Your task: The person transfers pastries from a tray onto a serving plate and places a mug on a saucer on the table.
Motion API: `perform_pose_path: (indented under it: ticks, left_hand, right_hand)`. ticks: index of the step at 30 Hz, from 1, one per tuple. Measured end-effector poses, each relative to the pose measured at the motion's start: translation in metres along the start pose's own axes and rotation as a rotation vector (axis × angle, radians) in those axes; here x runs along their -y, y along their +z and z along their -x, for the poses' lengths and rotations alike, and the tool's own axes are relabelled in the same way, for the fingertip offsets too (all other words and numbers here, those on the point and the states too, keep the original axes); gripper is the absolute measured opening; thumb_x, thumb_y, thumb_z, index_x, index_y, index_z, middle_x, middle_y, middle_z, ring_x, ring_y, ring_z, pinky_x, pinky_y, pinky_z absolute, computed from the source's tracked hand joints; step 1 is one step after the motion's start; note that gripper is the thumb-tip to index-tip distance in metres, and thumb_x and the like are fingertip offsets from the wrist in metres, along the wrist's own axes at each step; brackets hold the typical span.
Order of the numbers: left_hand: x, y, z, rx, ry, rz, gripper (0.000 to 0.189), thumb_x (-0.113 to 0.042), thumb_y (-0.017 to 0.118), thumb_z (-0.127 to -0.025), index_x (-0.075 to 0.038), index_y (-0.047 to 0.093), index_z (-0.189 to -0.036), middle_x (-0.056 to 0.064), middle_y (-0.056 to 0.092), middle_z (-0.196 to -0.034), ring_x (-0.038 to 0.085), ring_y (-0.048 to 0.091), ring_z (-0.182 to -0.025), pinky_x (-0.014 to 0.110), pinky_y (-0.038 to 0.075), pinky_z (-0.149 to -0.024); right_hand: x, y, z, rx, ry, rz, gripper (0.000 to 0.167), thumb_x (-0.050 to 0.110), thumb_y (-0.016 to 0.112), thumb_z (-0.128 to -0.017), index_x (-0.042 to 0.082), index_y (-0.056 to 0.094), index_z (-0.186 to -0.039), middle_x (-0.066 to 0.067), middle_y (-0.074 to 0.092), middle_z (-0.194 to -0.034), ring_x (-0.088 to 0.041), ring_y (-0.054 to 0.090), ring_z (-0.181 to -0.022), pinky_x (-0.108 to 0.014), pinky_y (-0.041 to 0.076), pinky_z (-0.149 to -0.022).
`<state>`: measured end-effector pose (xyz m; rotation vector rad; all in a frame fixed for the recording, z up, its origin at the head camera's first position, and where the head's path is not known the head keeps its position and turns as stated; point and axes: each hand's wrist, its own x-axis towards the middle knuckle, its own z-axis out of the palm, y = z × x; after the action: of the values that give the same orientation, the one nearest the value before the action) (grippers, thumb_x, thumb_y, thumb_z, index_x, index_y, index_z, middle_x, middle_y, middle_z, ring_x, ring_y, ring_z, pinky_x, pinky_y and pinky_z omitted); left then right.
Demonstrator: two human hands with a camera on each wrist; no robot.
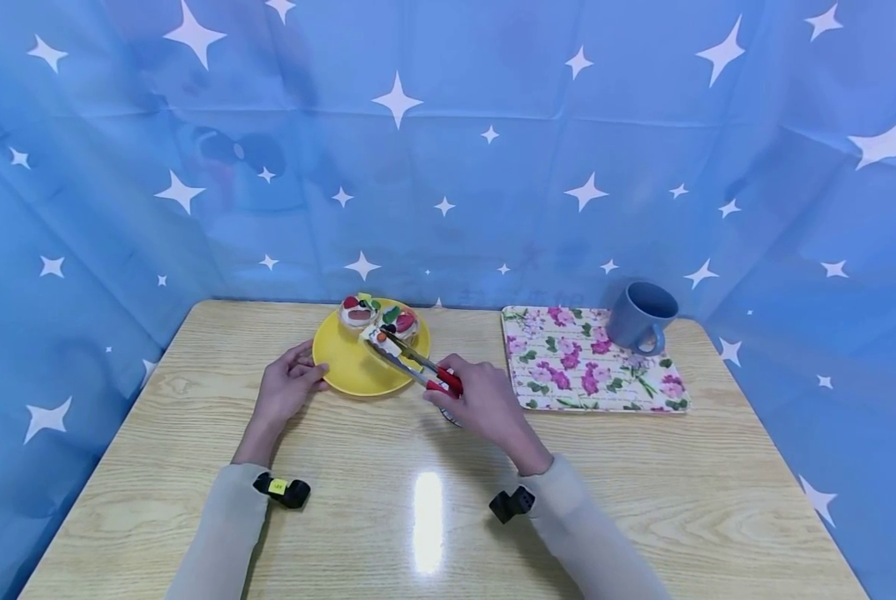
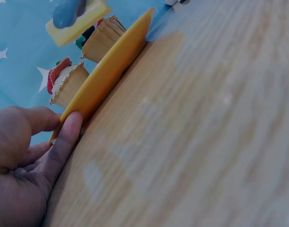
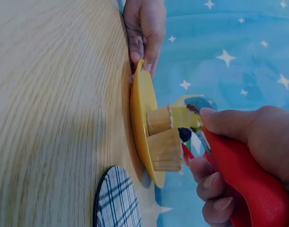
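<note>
Behind and on both sides, a blue cloth curtain point(image 1: 493, 192) with white four-pointed stars; in front of it, a light wood-grain table point(image 1: 342, 533) with a bright patch of reflected light. On the table, left of the middle, a round yellow plate point(image 1: 350, 371), lying flat, with two small tart-like cakes point(image 1: 359, 312) in pleated tan cases, topped with white cream and coloured fruit, side by side at its far part. At the near-left rim, the left hand point(image 1: 286, 385), pinching the plate's edge between thumb and fingers. From the other side, the right hand point(image 1: 485, 398), curled around the red handles of a pair of tongs point(image 3: 243, 165), with the arms of the tongs reaching over the plate. At their tips, above the plate, a small pale yellow piece of food point(image 2: 82, 27) with a topping; difficult to say its exact kind, or whether touching the nearer cake. Below the right hand, partly covered in the head view, a rounded plaid coaster point(image 3: 118, 201). Farther right, a rectangular white tray point(image 1: 568, 367) with pink flowers, bearing a blue-grey mug point(image 1: 638, 325) at its far-right corner.
</note>
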<state>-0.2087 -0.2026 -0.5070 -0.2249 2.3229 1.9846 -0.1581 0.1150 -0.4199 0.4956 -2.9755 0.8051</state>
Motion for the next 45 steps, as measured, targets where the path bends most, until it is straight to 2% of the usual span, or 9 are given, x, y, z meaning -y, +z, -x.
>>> perform_pose_path:
  ticks: [9,17,32,45]
  left_hand:
    - [0.001,-0.001,-0.004,0.010,-0.017,-0.006,0.066,-0.008,0.065,-0.100,-0.006,0.035,-0.159,0.006,0.057,-0.108,0.004,0.069,-0.076,0.024,0.068,-0.077]
    - [0.001,0.000,0.000,-0.007,-0.002,-0.015,0.064,-0.011,0.067,-0.100,-0.010,0.040,-0.158,0.007,0.057,-0.107,0.003,0.069,-0.074,0.023,0.068,-0.076]
    - [0.005,-0.001,-0.002,0.001,0.001,-0.020,0.065,-0.012,0.067,-0.100,-0.012,0.039,-0.159,0.007,0.057,-0.108,0.005,0.070,-0.075,0.024,0.068,-0.077]
    - [0.005,-0.001,-0.005,-0.002,-0.001,-0.016,0.065,-0.012,0.068,-0.100,-0.011,0.040,-0.158,0.007,0.057,-0.109,0.005,0.069,-0.075,0.025,0.068,-0.077]
  right_hand:
    - [0.005,0.012,-0.009,0.029,0.015,0.017,0.042,0.045,0.078,-0.090,0.018,0.070,-0.120,0.001,0.063,-0.076,-0.015,0.052,-0.062,-0.023,0.042,-0.050]
    - [0.010,0.020,-0.017,0.046,-0.004,0.025,0.041,0.046,0.077,-0.091,0.016,0.070,-0.119,0.000,0.064,-0.077,-0.014,0.053,-0.061,-0.023,0.043,-0.048]
    - [0.015,0.034,-0.033,0.087,-0.009,0.026,0.043,0.047,0.075,-0.093,0.015,0.068,-0.119,0.002,0.061,-0.077,-0.016,0.053,-0.063,-0.023,0.041,-0.049]
    - [0.022,0.044,-0.045,0.129,0.032,0.038,0.048,0.049,0.074,-0.092,0.017,0.066,-0.128,0.002,0.060,-0.081,-0.018,0.054,-0.069,-0.024,0.040,-0.051]
